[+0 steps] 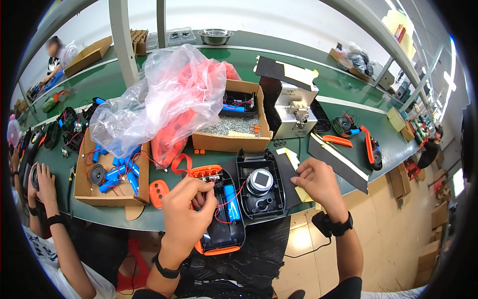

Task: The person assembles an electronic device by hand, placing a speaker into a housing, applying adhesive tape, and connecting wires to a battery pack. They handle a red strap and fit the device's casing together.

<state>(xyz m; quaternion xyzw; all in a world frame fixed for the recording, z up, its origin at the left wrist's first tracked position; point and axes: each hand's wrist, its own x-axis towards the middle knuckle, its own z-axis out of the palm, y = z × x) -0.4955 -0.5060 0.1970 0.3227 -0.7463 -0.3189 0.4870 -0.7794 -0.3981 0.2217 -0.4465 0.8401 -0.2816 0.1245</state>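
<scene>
- Orange-and-black housing half (221, 212), head view: an open plastic shell lying on the black mat (259, 254) at the near table edge, 6 o'clock in the picture, its long axis running from 12 to 6 o'clock.
- Inside it: a smooth blue cylindrical cell (231, 202), lying along the same axis, and thin red wires (226, 202) looping across the cavity.
- Left hand (186, 212): rests on the shell's 9 o'clock side, fingers closed together, apparently pinching a red wire end; the pinch point is hidden by the knuckles, so the exact contact cannot be confirmed.
- The cell lies at 3 o'clock from that grip, just beside it; the left hand is clearly the nearer.
- Right hand (318, 182): at 3 o'clock of the work, fingers curled down, pressing flat on a dark sheet with yellow tape (295, 172); it holds nothing.
- Second housing half (260, 184): matt black, with a round silver-grey speaker part, touching the first at its 3 o'clock flank, between the two hands.
- Surroundings: cardboard box of blue cells and speakers (112, 177) at 9 o'clock; crumpled clear plastic bag (159, 104) at 11 o'clock; grey metal machine (291, 107) at 1 o'clock; a co-worker's hand (44, 185) far at 9 o'clock.
</scene>
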